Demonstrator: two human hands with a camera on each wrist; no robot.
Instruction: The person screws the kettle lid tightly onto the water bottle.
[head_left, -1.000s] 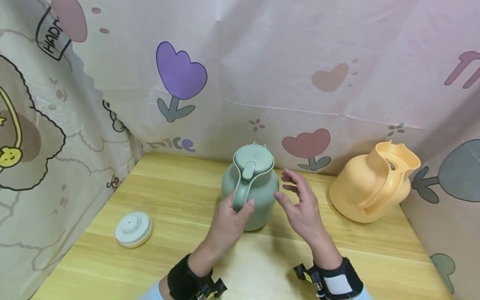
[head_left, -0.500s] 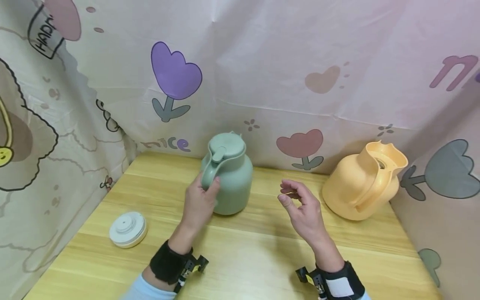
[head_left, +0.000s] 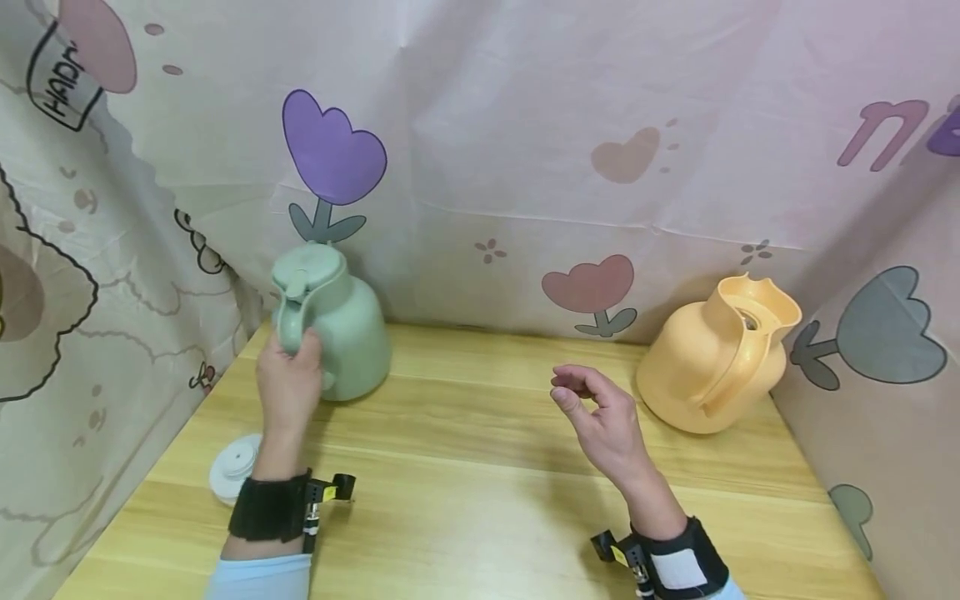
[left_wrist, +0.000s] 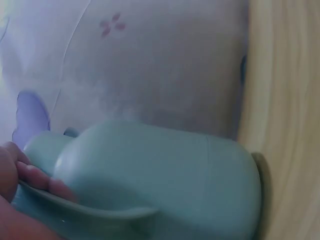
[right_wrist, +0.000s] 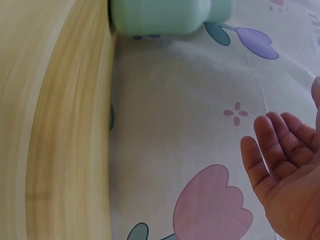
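My left hand (head_left: 287,387) grips the handle of a green thermos jug (head_left: 354,346) at the back left of the table. Its lid is on, and the jug stands upright close to the curtain. In the left wrist view the fingers (left_wrist: 37,179) wrap the handle beside the jug's body (left_wrist: 160,170). Over the middle right of the table my right hand (head_left: 606,425) is held in the air, fingers loosely bent with nothing in them. The right wrist view shows that palm (right_wrist: 295,200) well apart from the green jug.
A yellow thermos jug (head_left: 693,371) without a lid stands at the back right, its mouth uncovered. On the left lies a round white stopper (head_left: 231,467), partly hidden behind my left wrist. A printed curtain (head_left: 465,150) closes off the wooden table (head_left: 450,500) at the back and sides.
My left hand has carried the green jug from the middle to the back left, away from the right hand. The right hand has barely moved. The view has shifted slightly.
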